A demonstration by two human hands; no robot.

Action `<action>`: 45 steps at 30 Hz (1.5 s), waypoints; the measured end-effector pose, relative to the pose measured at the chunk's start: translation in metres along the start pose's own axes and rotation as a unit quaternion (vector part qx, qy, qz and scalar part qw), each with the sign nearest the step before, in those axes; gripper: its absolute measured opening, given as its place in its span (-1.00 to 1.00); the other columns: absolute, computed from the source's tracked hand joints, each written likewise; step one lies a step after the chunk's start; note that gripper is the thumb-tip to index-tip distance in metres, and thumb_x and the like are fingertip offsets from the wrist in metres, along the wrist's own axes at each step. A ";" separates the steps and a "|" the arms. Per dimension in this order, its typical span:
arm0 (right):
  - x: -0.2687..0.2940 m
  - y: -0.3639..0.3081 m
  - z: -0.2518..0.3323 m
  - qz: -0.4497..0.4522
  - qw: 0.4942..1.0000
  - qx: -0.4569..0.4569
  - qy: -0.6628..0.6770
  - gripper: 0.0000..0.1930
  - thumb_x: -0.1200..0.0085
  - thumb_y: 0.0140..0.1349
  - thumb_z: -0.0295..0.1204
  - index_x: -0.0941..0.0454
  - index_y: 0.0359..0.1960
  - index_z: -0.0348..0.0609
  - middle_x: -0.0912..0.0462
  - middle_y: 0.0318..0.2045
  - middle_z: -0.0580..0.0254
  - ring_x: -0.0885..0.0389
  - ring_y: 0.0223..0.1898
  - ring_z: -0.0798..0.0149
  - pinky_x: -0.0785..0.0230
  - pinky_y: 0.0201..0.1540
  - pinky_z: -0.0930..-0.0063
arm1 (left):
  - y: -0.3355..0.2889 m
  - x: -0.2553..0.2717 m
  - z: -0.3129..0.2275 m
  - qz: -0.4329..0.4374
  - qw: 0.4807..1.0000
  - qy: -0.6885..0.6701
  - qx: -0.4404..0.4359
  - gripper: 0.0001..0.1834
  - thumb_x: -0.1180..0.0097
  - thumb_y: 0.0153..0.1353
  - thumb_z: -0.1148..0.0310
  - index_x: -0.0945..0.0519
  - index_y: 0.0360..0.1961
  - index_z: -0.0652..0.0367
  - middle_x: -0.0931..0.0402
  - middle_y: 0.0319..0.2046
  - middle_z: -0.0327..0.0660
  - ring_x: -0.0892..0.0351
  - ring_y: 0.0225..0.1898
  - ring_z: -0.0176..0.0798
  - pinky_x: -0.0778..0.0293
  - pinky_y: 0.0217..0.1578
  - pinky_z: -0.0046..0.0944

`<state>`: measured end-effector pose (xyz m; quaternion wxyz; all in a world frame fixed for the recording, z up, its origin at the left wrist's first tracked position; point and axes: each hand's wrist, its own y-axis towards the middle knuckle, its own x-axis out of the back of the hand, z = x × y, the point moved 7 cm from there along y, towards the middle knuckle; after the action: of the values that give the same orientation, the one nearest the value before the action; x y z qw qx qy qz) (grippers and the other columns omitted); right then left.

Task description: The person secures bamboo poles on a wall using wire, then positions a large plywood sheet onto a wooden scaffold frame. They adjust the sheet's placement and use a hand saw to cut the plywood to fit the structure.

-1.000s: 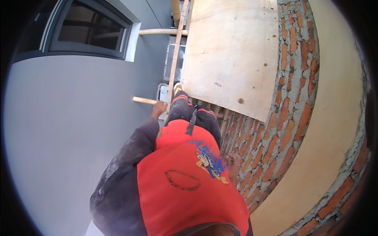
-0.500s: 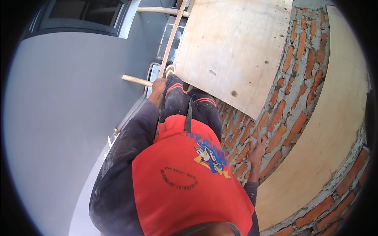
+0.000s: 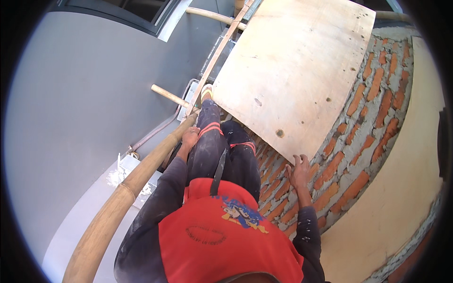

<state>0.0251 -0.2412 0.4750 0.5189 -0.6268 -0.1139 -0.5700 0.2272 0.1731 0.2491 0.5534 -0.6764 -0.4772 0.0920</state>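
Note:
My left hand is closed at the side of a thick bamboo pole, beside my left thigh; its fingertips are partly hidden. The pole slants from the lower left up toward my foot. On the other side, my right hand has its fingers apart and bent, with the tips at the near corner of a large pale plywood sheet. Behind that hand runs a rough brick wall with grey mortar.
A thin wooden batten and bamboo crosspieces lie ahead of me. To the left stands a smooth grey wall with a dark-framed window. Another plywood panel curves along the right. A white-splattered ledge is below the pole.
My right hand has moved from the bare bricks up to the plywood corner. My left hand now sits lower beside the pole, and the long bamboo has come into view as the view shifted.

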 end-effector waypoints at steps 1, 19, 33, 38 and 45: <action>-0.006 0.010 -0.004 0.004 0.999 0.012 -0.035 -0.48 -0.20 -0.01 -0.32 -0.34 0.01 -0.14 -0.31 -0.01 -0.05 -0.28 0.05 -0.06 -0.10 0.11 0.04 | -0.001 -0.004 -0.011 -0.005 1.000 -0.002 -0.012 -0.58 -0.08 0.08 0.17 -0.53 -0.14 0.29 -0.55 -0.19 0.04 -0.51 -0.09 -0.12 -0.34 -0.03 -0.26; -0.159 0.058 -0.071 0.073 0.901 0.188 -0.384 -0.31 0.09 0.09 -0.35 0.02 0.30 0.01 -0.09 0.23 -0.02 0.11 0.31 -0.13 0.37 0.26 -0.35 | 0.084 -0.205 0.014 0.127 0.991 -0.010 0.045 -0.52 -0.02 0.13 0.03 -0.51 -0.14 0.26 -0.51 -0.14 0.04 -0.46 -0.04 0.02 -0.35 -0.02 -0.13; -0.025 0.097 -0.084 -0.149 0.968 -0.057 -0.192 -0.35 -0.14 0.02 -0.33 -0.16 0.15 -0.27 -0.13 0.10 -0.26 -0.12 0.15 -0.20 0.02 0.18 -0.04 | 0.061 -0.351 0.044 0.162 0.895 -0.295 0.293 -0.24 0.01 0.07 -0.22 -0.34 0.07 0.23 -0.32 0.05 0.06 -0.32 0.07 0.11 -0.26 0.06 0.09; -0.020 0.103 -0.085 -0.139 0.970 -0.122 -0.159 -0.35 -0.13 0.03 -0.39 -0.12 0.15 -0.34 -0.12 0.09 -0.24 -0.14 0.13 -0.19 -0.09 0.15 0.09 | 0.116 -0.395 0.079 0.140 0.822 -0.424 0.355 -0.07 0.16 0.04 -0.38 -0.14 0.24 0.13 -0.19 0.19 -0.01 -0.19 0.18 0.13 -0.08 0.14 0.19; -0.040 0.120 -0.080 -0.169 0.959 -0.159 -0.163 -0.35 -0.10 0.05 -0.39 -0.11 0.17 -0.29 -0.09 0.11 -0.21 -0.12 0.14 -0.19 -0.08 0.13 0.04 | 0.175 -0.405 0.072 0.146 0.666 -0.687 0.251 -0.22 0.17 0.16 -0.25 -0.20 0.20 0.15 -0.27 0.15 -0.11 -0.32 0.11 -0.02 -0.21 0.12 0.08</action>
<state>0.0523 -0.3381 0.3646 0.2828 -0.7573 -0.2096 -0.5501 0.0620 -0.0701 -0.0872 0.1966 -0.3177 -0.5766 0.7266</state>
